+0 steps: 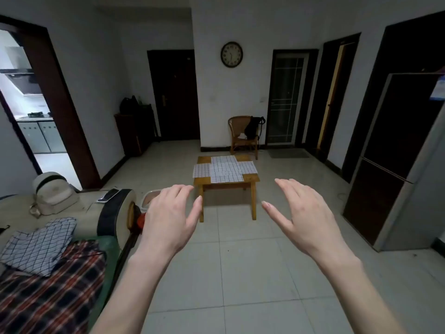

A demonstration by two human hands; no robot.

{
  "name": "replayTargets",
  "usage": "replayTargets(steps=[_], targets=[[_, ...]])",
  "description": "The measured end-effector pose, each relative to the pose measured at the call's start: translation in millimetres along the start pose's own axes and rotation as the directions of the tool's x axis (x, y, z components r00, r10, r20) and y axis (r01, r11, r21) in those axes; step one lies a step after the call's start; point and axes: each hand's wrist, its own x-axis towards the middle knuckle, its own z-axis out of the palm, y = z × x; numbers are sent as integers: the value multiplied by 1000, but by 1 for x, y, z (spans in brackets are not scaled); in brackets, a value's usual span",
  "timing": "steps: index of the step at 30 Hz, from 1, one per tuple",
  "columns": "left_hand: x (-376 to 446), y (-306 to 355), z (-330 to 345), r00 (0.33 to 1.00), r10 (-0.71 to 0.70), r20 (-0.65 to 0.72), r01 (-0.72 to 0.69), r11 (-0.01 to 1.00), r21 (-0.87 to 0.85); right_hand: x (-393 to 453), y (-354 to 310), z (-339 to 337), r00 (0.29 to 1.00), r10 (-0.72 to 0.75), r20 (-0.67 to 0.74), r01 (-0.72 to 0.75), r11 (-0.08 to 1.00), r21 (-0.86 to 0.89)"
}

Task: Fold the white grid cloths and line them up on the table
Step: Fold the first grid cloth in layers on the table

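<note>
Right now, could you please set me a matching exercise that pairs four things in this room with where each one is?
Things:
1. white grid cloths
2. wall clock
3. black bag
4. white backpack

Places:
A. on the wicker chair
B. on the sofa at the left
C. spread flat on the wooden table
D. high on the far wall

Pairs: 1-C, 2-D, 3-A, 4-B
</note>
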Motion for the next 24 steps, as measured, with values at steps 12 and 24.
replayTargets(steps=[12,24], targets=[[134,7,115,999,-50,-8,50,999,9,143,97,90,998,-47,47,47,999,-4],[235,-19,219,998,-48,28,48,999,14,253,126,182,990,-52,130,53,999,1]])
